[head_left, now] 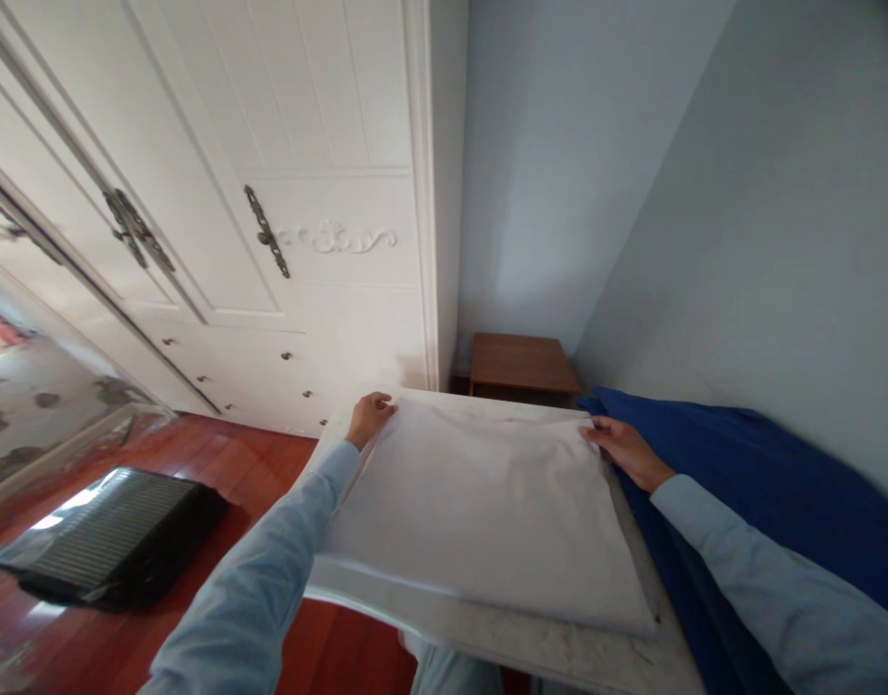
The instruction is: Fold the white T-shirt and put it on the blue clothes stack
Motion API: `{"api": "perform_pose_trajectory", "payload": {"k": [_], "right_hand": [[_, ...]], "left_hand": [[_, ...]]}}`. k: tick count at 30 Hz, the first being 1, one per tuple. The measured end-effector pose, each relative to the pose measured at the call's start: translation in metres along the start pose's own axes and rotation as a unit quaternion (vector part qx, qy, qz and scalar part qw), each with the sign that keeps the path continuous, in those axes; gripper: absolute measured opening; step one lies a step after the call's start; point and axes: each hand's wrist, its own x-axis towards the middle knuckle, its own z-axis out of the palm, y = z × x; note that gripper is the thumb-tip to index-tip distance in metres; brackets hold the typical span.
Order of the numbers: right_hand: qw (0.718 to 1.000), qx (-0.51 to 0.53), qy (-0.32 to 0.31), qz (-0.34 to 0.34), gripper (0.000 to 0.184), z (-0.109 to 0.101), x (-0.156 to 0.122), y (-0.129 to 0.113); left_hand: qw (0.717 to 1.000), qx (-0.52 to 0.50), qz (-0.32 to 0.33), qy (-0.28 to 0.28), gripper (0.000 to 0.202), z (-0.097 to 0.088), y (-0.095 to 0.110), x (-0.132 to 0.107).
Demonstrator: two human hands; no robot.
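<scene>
A folded white cloth point(480, 502) lies flat on a white table point(560, 652) in front of me. My left hand point(368, 417) pinches the cloth's far left corner, fingers curled over its edge. My right hand point(622, 446) grips the far right corner, fingers pressed on the cloth. Both arms wear light blue sleeves. A blue cloth point(769, 483) lies heaped along the right side of the table, touching the white cloth's right edge beneath my right wrist.
A white wardrobe point(270, 193) with dark metal handles stands to the left. A small brown wooden table point(520, 365) sits in the far corner against pale blue walls. A black ribbed object point(111, 536) lies on the red wooden floor at lower left.
</scene>
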Motion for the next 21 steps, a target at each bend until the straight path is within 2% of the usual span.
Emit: {"api": "perform_pose_trajectory", "payload": {"k": [4, 6, 11, 14, 17, 21], "right_hand": [[1.0, 0.012, 0.006, -0.01, 0.031, -0.003, -0.003, -0.007], [0.999, 0.028, 0.021, -0.019, 0.031, 0.0, 0.002, -0.008], [0.995, -0.003, 0.096, -0.016, 0.016, 0.026, 0.025, 0.0], [0.991, -0.014, 0.132, 0.015, 0.016, 0.032, 0.03, 0.007], [0.992, 0.022, 0.123, 0.018, 0.03, 0.022, 0.018, 0.011], [0.995, 0.056, 0.077, 0.027, 0.046, 0.002, -0.021, 0.016]], "left_hand": [[0.997, -0.061, 0.035, 0.038, 0.043, -0.021, -0.008, -0.013], [0.994, -0.094, 0.026, 0.052, 0.048, -0.029, -0.013, -0.018], [0.995, -0.068, -0.061, 0.038, 0.045, -0.026, -0.017, -0.016], [0.994, -0.069, -0.075, 0.024, 0.044, -0.027, -0.014, -0.019], [0.994, -0.079, -0.071, 0.002, 0.046, -0.042, -0.014, -0.037], [0.99, -0.099, -0.065, -0.074, 0.064, -0.068, -0.024, -0.083]]}}
